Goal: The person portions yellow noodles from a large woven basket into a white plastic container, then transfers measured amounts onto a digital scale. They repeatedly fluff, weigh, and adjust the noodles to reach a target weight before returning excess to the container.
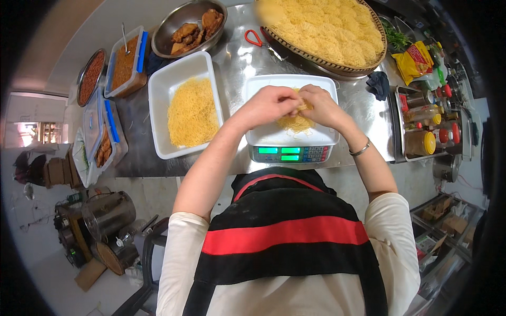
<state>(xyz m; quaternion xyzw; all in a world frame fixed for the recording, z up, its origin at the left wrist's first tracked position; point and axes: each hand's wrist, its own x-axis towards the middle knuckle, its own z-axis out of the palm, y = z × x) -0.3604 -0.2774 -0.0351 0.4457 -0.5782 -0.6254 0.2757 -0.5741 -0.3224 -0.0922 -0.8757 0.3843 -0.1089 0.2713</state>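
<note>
Thin yellow noodles (296,124) lie in a loose heap on the white tray of a digital scale (290,154) with lit green displays. My left hand (274,103) and my right hand (321,106) meet over this heap, both with fingers pinched on noodle strands. A metal bangle (359,147) circles my right wrist. Left of the scale, a white plastic tub (156,106) holds a larger mass of yellow noodles (193,112). Behind the scale, a round woven basket (336,65) is filled with noodle bundles (328,31). The strands between my fingertips are partly hidden.
Red-handled scissors (253,38) lie by the basket. At the back left stands a steel bowl (158,39) with fried meat; lidded containers (112,71) line the left edge. A dark cloth (378,85) and a tray of jars (399,130) sit at the right of the steel table (136,138).
</note>
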